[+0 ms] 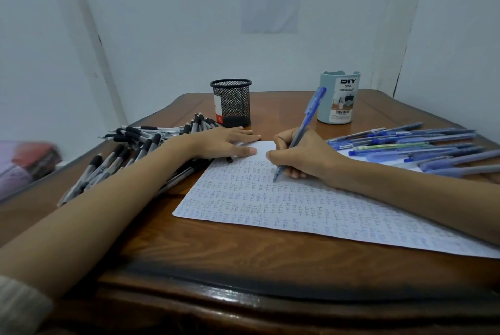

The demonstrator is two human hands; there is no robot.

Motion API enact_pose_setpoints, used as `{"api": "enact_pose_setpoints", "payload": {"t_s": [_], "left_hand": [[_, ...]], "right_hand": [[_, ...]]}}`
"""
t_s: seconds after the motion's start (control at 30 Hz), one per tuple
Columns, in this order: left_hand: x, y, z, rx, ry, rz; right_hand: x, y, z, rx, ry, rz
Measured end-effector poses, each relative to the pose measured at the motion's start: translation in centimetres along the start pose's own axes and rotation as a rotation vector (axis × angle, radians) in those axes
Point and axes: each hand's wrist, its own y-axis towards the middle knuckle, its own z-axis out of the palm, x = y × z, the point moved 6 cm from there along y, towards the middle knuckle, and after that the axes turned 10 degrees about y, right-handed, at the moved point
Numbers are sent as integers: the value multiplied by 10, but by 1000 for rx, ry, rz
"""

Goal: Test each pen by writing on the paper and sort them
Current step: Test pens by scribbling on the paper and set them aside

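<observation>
I read this as the testing step — the right hand [303, 157] pinches a translucent blue click pen [311, 113], tip on the scribbled white paper sheet [270, 207]; the left hand [227, 142] lies flat, fingers straight, on its far corner. Next — judge the ink, then sort.

The right hand [305, 156] is gripping a blue pen [300, 134], its tip touching the paper [297, 210], which is lying on the worktop [216, 248] crowded with rows of blue scribbles. The left hand [224, 142] is resting flat on the sheet's far corner, its forearm lying over a heap of black pens [130, 156]. Loose blue pens [419, 145] are lying spread at the right, with a black mesh cup [231, 102] and a pale desk organizer [338, 98] standing behind.
</observation>
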Motion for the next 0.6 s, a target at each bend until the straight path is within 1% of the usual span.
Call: {"api": "enact_pose_setpoints", "payload": {"t_s": [0.23, 0.47, 0.6], "left_hand": [[2, 1, 1, -2, -3, 7], [0, -1, -1, -3, -2, 5], [1, 0, 0, -10, -6, 6]], "right_hand": [[-1, 1, -3, -46, 12, -12], [-1, 1, -2, -27, -4, 10], [-1, 1, -3, -48, 5, 2]]}}
